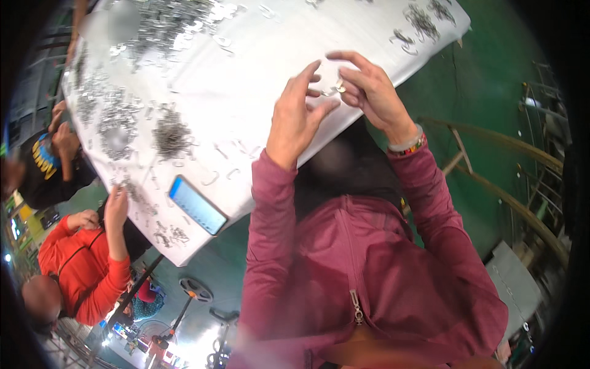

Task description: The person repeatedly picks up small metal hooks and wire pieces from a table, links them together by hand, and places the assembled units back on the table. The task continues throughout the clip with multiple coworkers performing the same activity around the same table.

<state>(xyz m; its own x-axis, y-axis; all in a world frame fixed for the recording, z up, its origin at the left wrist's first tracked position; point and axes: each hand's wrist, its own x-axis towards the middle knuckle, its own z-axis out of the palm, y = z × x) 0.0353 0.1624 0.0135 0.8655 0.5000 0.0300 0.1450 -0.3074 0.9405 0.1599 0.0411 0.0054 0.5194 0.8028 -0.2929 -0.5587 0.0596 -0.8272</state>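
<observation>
Over the near edge of the white-covered table [246, 80], my two hands face each other. My right hand [378, 95] pinches a small, shiny, curved metal piece [340, 88] between thumb and fingers. My left hand [298, 117] is just left of it, its fingers apart and its thumb reaching toward the piece. Whether the left fingertips touch the piece I cannot tell. Left of my left hand, several loose hook-shaped metal pieces [232, 173] lie on the cloth.
A large heap of shiny metal pieces [178, 27] covers the far left. Another bright heap [114, 114] and a darker pile [172, 136] lie nearer. A lit phone [198, 205] rests by the table corner. Dark hooks [422, 23] lie far right. Two people work at the left edge.
</observation>
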